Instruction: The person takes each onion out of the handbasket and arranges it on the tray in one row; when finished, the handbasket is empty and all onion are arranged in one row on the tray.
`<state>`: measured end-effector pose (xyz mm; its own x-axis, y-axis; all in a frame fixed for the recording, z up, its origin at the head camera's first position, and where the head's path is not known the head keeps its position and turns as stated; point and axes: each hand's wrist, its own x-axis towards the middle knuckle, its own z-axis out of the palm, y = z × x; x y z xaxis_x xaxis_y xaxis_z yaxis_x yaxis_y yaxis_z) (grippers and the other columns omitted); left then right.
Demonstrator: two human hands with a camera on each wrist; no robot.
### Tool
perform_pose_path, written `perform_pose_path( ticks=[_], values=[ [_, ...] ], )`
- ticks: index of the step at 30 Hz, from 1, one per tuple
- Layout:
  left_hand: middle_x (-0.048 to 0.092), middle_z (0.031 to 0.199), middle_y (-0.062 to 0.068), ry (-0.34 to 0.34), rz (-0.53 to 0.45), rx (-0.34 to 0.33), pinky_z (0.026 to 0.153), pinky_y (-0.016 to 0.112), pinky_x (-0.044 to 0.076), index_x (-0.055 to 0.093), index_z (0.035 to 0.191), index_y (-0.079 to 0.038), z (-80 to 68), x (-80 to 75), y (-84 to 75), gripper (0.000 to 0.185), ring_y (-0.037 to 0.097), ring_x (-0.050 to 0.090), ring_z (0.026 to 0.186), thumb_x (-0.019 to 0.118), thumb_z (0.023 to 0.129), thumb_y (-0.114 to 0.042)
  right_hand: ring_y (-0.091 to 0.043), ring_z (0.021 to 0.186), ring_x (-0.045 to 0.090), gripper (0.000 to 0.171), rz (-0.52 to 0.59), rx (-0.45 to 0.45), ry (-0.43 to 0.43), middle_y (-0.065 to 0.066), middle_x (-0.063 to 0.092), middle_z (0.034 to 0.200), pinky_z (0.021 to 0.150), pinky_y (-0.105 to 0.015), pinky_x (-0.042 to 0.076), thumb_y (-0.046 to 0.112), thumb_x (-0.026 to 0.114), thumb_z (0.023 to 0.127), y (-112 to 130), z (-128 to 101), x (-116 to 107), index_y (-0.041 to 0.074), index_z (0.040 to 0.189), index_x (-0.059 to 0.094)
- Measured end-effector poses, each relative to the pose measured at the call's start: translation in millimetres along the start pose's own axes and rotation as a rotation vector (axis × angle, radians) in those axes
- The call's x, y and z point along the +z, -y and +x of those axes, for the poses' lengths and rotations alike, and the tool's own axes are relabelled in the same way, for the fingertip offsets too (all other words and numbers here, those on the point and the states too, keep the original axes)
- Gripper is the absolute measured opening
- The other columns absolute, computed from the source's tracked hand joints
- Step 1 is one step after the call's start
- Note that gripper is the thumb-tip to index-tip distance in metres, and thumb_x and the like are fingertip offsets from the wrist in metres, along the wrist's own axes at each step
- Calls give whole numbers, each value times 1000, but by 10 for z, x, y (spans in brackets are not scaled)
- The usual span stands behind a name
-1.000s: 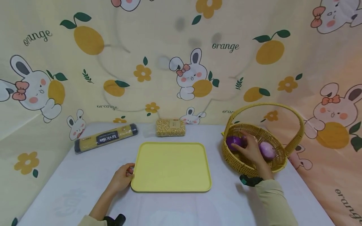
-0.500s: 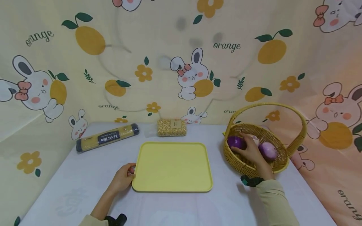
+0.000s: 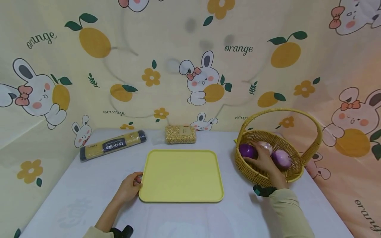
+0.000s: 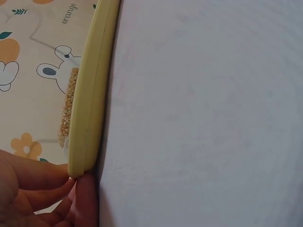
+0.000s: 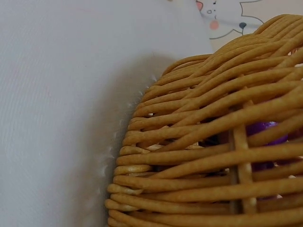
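A woven yellow basket (image 3: 268,177) with a tall handle stands on the right of the table. It holds a dark purple ball (image 3: 245,150), a lilac ball (image 3: 281,158) and a pale pink one (image 3: 266,145). My right hand (image 3: 262,158) is inside the basket, fingers and thumb curled round the dark purple ball. In the right wrist view the basket's wall (image 5: 213,156) fills the frame, with purple (image 5: 265,130) showing through the gaps. My left hand (image 3: 130,187) pinches the near left edge of a flat yellow tray (image 3: 180,175). The left wrist view shows my fingers (image 4: 71,194) at the tray's rim (image 4: 90,94).
A long dark-ended packet of spaghetti (image 3: 112,144) lies at the back left. A small bag of yellow grains (image 3: 180,134) sits behind the tray against the cartoon-print cloth wall. The pale table (image 3: 74,198) runs between these things.
My right hand has settled lower round the dark purple ball, uncovering the pale pink one behind it. The left hand and the tray have stayed put.
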<state>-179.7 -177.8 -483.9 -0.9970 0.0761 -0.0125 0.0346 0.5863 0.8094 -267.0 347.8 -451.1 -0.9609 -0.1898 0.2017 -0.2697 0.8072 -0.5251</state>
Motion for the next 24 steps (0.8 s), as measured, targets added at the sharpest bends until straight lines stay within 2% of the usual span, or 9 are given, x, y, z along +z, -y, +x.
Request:
perform_pose_path(
  ticks=[7, 16, 24],
  values=[
    [52, 87, 10, 2, -25, -31, 53, 21, 43, 51, 120, 11, 7, 22, 48, 40, 16, 48, 71, 55, 80, 10, -49, 121, 34, 75, -48, -8, 4, -34, 38, 132, 99, -66, 26, 26, 73, 80, -6, -11, 17, -11, 134, 35],
    [52, 88, 11, 10, -64, -44, 51, 22, 44, 50, 121, 11, 0, 22, 24, 41, 17, 48, 71, 54, 80, 11, -48, 123, 35, 75, -4, 19, 22, -32, 36, 134, 99, -65, 30, 25, 72, 81, -6, -44, 16, -9, 136, 33],
    [53, 88, 11, 10, -69, -26, 51, 22, 45, 50, 120, 11, 12, 6, 21, 40, 17, 50, 71, 56, 80, 11, -47, 121, 38, 74, 26, 40, -2, -31, 38, 133, 98, -63, 33, 25, 73, 80, 37, -42, -26, -9, 134, 35]
  ],
)
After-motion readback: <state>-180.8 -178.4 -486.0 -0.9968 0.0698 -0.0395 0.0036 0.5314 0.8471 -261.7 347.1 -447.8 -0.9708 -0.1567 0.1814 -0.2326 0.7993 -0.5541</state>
